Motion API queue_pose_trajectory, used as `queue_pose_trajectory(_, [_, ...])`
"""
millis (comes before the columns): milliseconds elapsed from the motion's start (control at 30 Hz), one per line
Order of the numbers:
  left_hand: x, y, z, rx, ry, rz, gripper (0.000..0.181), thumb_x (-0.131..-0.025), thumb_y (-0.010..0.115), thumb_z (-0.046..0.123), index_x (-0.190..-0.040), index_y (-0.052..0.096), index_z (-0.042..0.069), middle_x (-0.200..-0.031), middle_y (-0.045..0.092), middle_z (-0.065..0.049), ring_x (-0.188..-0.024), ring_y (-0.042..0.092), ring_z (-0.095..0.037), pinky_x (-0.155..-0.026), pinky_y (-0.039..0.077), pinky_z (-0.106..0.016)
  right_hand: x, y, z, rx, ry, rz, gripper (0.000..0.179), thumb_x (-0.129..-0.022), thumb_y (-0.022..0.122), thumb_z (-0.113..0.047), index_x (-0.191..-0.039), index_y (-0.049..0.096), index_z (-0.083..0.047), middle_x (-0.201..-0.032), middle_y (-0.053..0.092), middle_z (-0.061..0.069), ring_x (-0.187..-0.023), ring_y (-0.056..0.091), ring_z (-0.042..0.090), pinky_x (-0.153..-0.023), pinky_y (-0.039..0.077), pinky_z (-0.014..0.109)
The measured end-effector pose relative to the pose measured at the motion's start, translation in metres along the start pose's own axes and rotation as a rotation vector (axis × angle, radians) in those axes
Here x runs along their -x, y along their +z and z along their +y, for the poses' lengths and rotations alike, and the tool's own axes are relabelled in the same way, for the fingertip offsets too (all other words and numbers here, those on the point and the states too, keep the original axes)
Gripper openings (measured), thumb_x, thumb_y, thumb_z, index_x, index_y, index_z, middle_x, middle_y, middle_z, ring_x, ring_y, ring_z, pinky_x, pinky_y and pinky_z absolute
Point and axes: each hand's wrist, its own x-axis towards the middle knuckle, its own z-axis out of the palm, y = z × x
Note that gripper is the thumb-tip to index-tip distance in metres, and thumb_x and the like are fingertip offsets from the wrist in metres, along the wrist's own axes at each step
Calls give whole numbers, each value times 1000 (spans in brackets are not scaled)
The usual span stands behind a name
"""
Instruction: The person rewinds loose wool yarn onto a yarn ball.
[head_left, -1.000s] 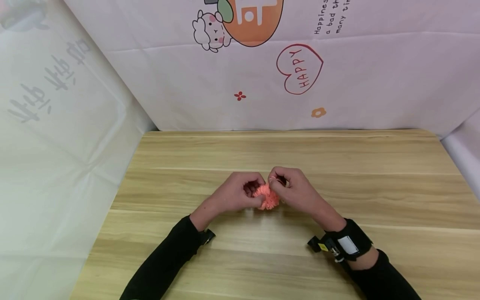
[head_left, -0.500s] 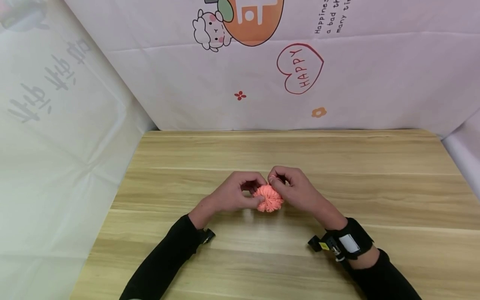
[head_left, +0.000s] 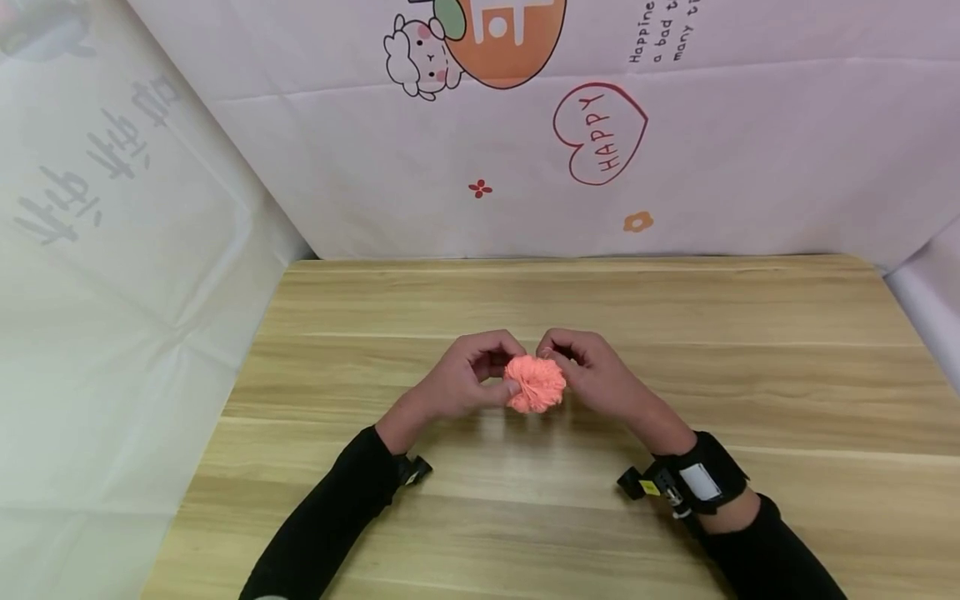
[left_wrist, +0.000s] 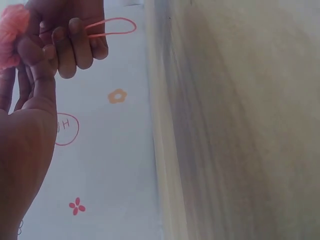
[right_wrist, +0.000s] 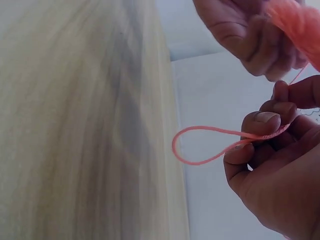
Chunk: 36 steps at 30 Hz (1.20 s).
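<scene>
A coral-coloured bundle of yarn (head_left: 536, 385), round and tufted, is held above the table between both hands. My left hand (head_left: 467, 379) pinches its left side, with the thumb on the near face and the fingers behind. At its right edge my right hand (head_left: 598, 377) has curled fingers that grip a thin strand of the same yarn. In the right wrist view a yarn loop (right_wrist: 174, 144) hangs out from those fingers, and a taut strand runs up toward the bundle. The left wrist view shows only part of the bundle (left_wrist: 12, 34), cut off by the frame's edge.
Beneath the hands lies a wood-grain table (head_left: 525, 533). A white printed cloth (head_left: 750, 167) rises along its far edge, and a pale sheet (head_left: 150, 350) hangs at the left. Black camera straps (head_left: 701, 475) sit at the wrists.
The yarn bundle has been turned, showing more of its face, and has shifted slightly up in the head view. The left hand has moved up with it; the right keeps its grip on the strand.
</scene>
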Motion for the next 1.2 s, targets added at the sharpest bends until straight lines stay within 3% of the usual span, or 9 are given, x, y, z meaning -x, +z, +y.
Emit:
queue_pose_trajectory(100, [0,0,0,16,23,61,20,-82,61,-11,-102,57,-8,-94,58,-14,-81,56,-23,-73,53,-32,0,2,0,-10,7,-8,22,-101,48,-3,-84,61,-8,-74,55,5,-66,48,17,-58,42,31])
queue_pose_trajectory(300, [-1,-3,-3,-9,47,209,22,-82,60,-15,-103,55,-11,-94,58,-11,-78,57,-20,-69,52,-28,1,8,-3,12,70,-3,21,-102,47,-6,-109,67,-6,-87,64,3,-67,56,17,-56,53,40])
queue_pose_trajectory(433, [-2,-4,-1,-46,34,323,20,-85,59,-15,-104,54,-12,-93,59,-11,-78,57,-23,-68,53,-27,0,11,-4,74,53,15,20,-101,47,-3,-102,67,-8,-80,60,4,-65,50,15,-55,47,31])
queue_pose_trajectory(600, [-4,-4,-1,-83,-16,423,17,-88,62,-8,-105,55,-10,-94,61,-10,-83,61,-24,-69,55,-28,-1,15,-4,102,39,31,21,-99,48,0,-90,63,-12,-72,54,7,-61,44,13,-53,37,24])
queue_pose_trajectory(933, [-4,-4,1,-132,-71,499,16,-88,64,-6,-101,56,-9,-91,60,-11,-80,58,-22,-66,51,-25,-1,18,-4,139,-7,48,23,-99,49,-1,-79,53,-13,-66,46,0,-58,42,13,-51,34,23])
queue_pose_trajectory(1200, [-3,-5,-1,-238,-118,489,15,-86,66,-4,-100,59,-5,-91,61,-14,-76,58,-32,-66,52,-43,-1,18,-4,142,-38,80,24,-97,51,3,-77,53,-11,-65,45,-1,-57,42,12,-51,35,24])
